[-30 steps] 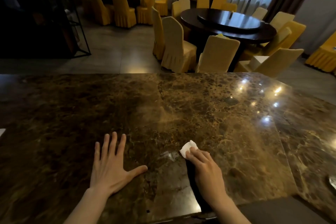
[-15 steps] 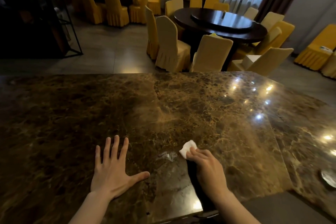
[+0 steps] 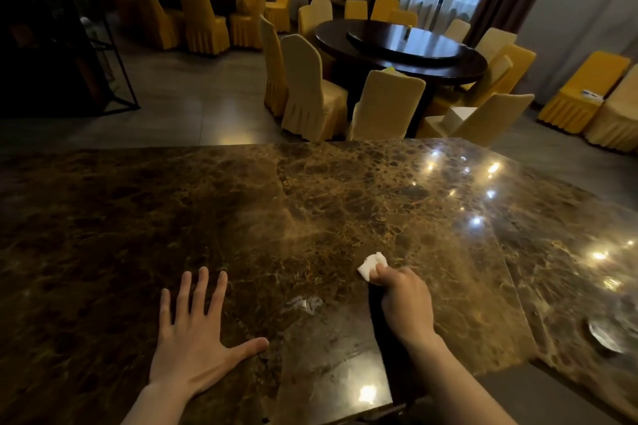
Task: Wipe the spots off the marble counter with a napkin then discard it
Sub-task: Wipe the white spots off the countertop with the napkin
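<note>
The brown marble counter (image 3: 310,203) fills the lower view. My right hand (image 3: 404,304) is closed around a small crumpled white napkin (image 3: 371,266), which pokes out past the fingers and rests on the stone. A pale wet smear (image 3: 305,304) shines on the counter just left of that hand, between my two hands. My left hand (image 3: 193,338) lies flat on the marble with its fingers spread, holding nothing.
A small round glass dish (image 3: 604,335) sits near the counter's right edge. Beyond the far edge stand yellow-covered chairs (image 3: 310,90) around a dark round table (image 3: 400,48). A dark metal shelf frame (image 3: 103,45) is at the far left.
My right hand with the napkin has moved to the right and slightly forward, away from the wet smear, and its fingers have curled tighter. My left hand has stayed flat in place.
</note>
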Tool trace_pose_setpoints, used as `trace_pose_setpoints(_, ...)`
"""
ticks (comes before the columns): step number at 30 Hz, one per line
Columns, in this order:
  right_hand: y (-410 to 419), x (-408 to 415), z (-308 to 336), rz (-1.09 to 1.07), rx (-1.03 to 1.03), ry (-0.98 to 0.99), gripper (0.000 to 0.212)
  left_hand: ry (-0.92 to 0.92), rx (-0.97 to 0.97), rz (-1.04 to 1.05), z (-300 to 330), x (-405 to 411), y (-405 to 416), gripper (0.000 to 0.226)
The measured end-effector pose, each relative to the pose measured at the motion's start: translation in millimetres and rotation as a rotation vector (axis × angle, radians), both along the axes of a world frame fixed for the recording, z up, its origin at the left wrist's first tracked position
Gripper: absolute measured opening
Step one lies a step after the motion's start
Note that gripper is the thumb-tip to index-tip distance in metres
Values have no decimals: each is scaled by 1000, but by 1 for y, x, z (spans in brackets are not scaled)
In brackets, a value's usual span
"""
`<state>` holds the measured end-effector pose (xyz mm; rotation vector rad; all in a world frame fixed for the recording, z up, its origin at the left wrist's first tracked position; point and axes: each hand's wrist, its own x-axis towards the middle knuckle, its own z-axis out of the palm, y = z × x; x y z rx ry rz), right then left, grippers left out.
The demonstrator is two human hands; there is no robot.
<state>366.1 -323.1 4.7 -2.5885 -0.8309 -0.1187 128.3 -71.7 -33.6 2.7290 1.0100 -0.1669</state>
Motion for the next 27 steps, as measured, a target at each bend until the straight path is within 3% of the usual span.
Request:
trace_pose_setpoints(3, 27, -11, 1, -48, -4, 18, 33, 5, -6, 1, 4, 0, -1, 144)
trace_pose_setpoints(8, -6, -60, -24, 328, 55, -54, 35, 19, -21, 9, 8, 1, -2, 144)
trace_pose_setpoints(12, -7, 0, -3, -49, 24, -8, 23, 39, -22, 1, 11, 1, -3, 144)
trace_pose_setpoints(15, 25, -17, 2, -128, 2, 11, 24, 25, -22, 3, 11, 1, -3, 145)
trace_pose_setpoints(18, 30, -71, -18, 171, 61, 8, 29, 24, -27, 13, 10, 2, 2, 146)
trace_pose_setpoints(20, 9, -64, -18, 301, 81, -33, 28, 26, -33, 12, 8, 1, 2, 147)
trace_pose_setpoints(22, -5, -25, -11, 127, 60, -48, 22, 31, -34, 12, 8, 2, 0, 146)
trace_pose_setpoints(25, 3, 16, -4, -231, -14, -1, 31, 33, -31, 9, 8, 2, -1, 145)
trace_pose_setpoints(27, 31, 0, 0, -264, -9, 43, 26, 27, -32, 14, 7, 1, -1, 145)
